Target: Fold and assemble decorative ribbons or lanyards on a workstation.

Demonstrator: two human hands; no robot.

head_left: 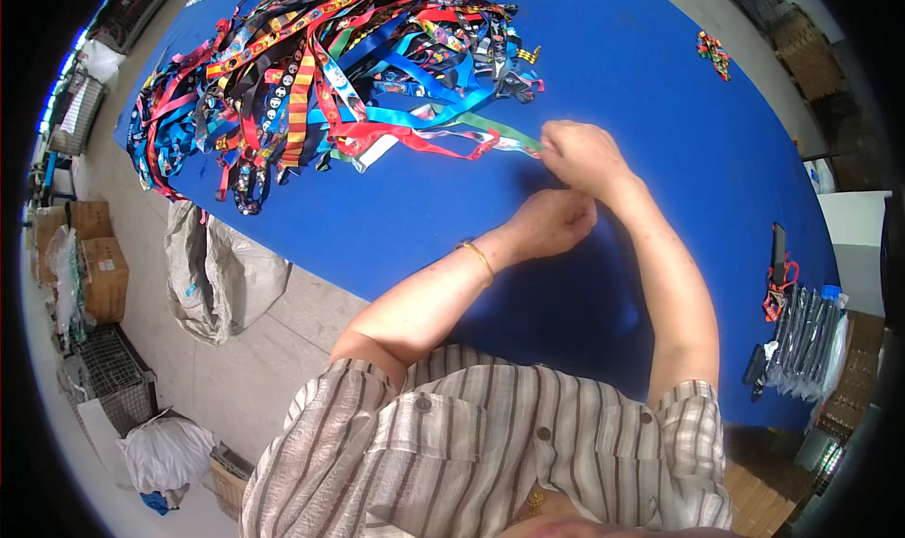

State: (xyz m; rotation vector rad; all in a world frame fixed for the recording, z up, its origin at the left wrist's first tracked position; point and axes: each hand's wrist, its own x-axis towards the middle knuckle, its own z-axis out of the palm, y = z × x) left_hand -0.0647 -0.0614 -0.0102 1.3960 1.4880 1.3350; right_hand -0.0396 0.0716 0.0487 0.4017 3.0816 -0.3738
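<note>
A large heap of colourful printed lanyards [339, 76] lies on the blue table [660, 95] at the far left. My right hand [584, 156] is closed around the end of a green and light-coloured lanyard [517, 140], which stretches left toward the heap. Beside it runs a red strap [415, 140]. Just nearer to me, my left hand [556, 222] has its fingers curled in below the right hand. Whether it holds anything is hidden. A bangle circles my left wrist.
A small bunch of lanyards [714, 55] lies at the far right. Near the right edge are orange-handled scissors [781, 279] and a stack of plastic-wrapped dark items [806, 335]. On the floor at left stand a whitish sack [222, 274] and cardboard boxes [99, 264].
</note>
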